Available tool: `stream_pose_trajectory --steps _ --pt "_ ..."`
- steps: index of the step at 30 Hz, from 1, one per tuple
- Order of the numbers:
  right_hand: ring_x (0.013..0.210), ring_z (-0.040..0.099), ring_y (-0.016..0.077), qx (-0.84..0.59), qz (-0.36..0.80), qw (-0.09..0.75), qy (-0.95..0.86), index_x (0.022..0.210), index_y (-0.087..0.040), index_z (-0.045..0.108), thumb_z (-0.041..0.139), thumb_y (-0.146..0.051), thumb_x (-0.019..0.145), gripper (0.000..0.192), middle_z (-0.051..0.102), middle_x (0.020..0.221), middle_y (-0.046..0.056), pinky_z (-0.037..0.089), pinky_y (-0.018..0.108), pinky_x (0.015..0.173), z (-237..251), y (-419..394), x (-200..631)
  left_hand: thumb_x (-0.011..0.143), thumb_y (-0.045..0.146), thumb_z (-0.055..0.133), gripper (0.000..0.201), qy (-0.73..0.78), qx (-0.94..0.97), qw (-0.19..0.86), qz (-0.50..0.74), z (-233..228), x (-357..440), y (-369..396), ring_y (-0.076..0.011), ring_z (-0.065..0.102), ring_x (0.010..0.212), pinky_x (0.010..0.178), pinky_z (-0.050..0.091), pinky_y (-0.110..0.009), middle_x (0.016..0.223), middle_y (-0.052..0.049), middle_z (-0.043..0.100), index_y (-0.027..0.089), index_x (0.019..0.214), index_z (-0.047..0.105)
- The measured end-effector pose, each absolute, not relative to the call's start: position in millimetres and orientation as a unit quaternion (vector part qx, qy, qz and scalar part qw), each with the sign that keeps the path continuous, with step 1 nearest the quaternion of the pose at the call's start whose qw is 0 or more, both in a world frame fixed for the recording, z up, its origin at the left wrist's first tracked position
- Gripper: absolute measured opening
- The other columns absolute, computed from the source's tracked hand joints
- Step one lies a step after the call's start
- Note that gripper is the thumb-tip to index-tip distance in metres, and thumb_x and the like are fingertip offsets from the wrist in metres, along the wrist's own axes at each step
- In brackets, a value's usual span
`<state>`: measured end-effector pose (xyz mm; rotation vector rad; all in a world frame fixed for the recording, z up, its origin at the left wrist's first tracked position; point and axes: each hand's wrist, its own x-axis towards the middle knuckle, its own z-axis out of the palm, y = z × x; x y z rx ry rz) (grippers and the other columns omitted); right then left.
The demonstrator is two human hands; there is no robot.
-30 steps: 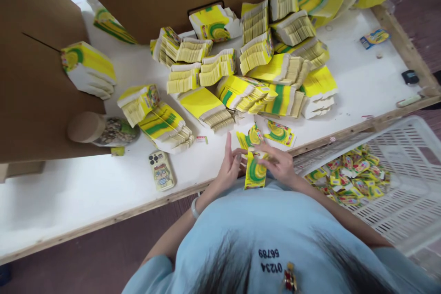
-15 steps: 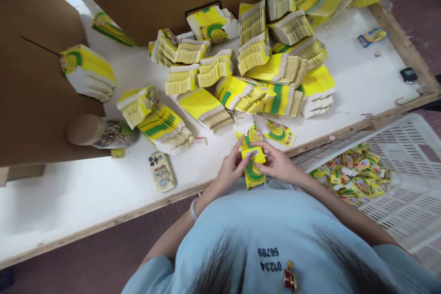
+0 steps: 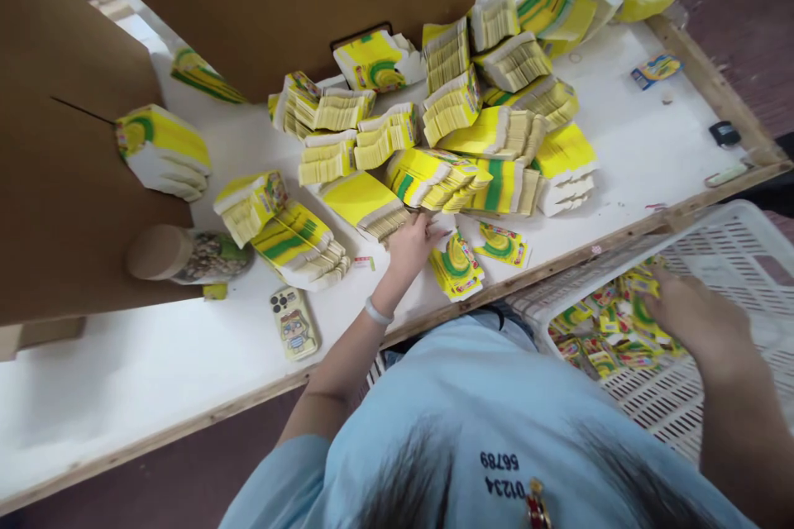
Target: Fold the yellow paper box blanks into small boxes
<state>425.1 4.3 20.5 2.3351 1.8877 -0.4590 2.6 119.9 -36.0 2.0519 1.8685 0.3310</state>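
- The near-left part of the white table [image 3: 124,364] lies bare — only a phone [image 3: 293,322] and a jar on its side [image 3: 192,254] stand there.
- Brown cardboard walls [image 3: 68,207] close off the left and far sides.
- Heaped yellow carton stacks [image 3: 471,132] fill the middle; the left hand [image 3: 413,244] rests at their near edge.
- A bare strip runs along the table's right edge.
- The white crate [image 3: 738,248] is open-topped — the right hand [image 3: 695,318] is inside.

Yellow cartons [image 3: 456,264] with green swirls, white table [image 3: 626,157], white slatted basket [image 3: 725,248], brown cardboard [image 3: 279,0]
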Motion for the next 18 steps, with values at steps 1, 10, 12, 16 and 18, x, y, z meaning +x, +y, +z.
stream_pose_trajectory --steps 1,10,12,16,18 --pt "0.078 0.073 0.0457 0.772 -0.099 0.081 0.622 0.126 -0.014 0.069 0.050 -0.049 0.094 0.051 0.075 0.089 0.026 0.057 0.059 0.066 22.9 3.2 426.9 0.097 0.048 0.061 0.031 0.647 0.735 0.172 0.106 -38.2 2.5 123.6 -0.0226 0.070 0.085 0.067 0.043 -0.028 0.098 -0.010 0.072 0.018 0.095 0.069" --pt "0.112 0.068 0.0315 0.538 -0.219 -0.310 0.753 0.131 -0.023 0.065 0.052 -0.041 0.101 0.038 0.075 0.120 0.013 0.051 0.053 0.105 -3.4 65.6 220.2 0.103 0.044 0.051 0.040 0.596 0.729 0.211 0.261 -18.3 -42.2 104.0 -0.0150 0.058 0.070 0.063 0.039 -0.026 0.073 -0.003 0.062 0.018 0.075 0.064" --pt "0.119 0.064 0.0334 0.504 -0.236 -0.374 0.742 0.132 -0.022 0.062 0.061 -0.048 0.096 0.045 0.072 0.125 0.015 0.047 0.055 0.110 -12.0 75.5 184.5 0.102 0.049 0.052 0.043 0.577 0.701 0.254 0.332 -4.9 -44.4 94.6 -0.0126 0.055 0.065 0.063 0.041 -0.024 0.069 -0.001 0.059 0.018 0.073 0.061" --pt "0.105 0.068 0.0307 0.486 -0.313 -0.417 0.701 0.127 -0.021 0.058 0.065 -0.058 0.091 0.052 0.072 0.116 0.014 0.056 0.046 0.094 -22.6 79.3 149.6 0.099 0.055 0.054 0.046 0.566 0.622 0.331 0.429 11.0 -42.3 78.5 -0.0098 0.054 0.057 0.059 0.043 -0.023 0.067 0.001 0.059 0.018 0.073 0.059" --pt "0.092 0.070 0.0261 0.485 -0.352 -0.428 0.677 0.122 -0.021 0.058 0.063 -0.056 0.093 0.045 0.072 0.106 0.012 0.057 0.040 0.083 -23.3 74.8 144.3 0.098 0.061 0.052 0.047 0.558 0.594 0.355 0.458 8.1 -39.3 70.7 -0.0120 0.060 0.065 0.064 0.048 -0.025 0.076 -0.002 0.064 0.018 0.082 0.063"
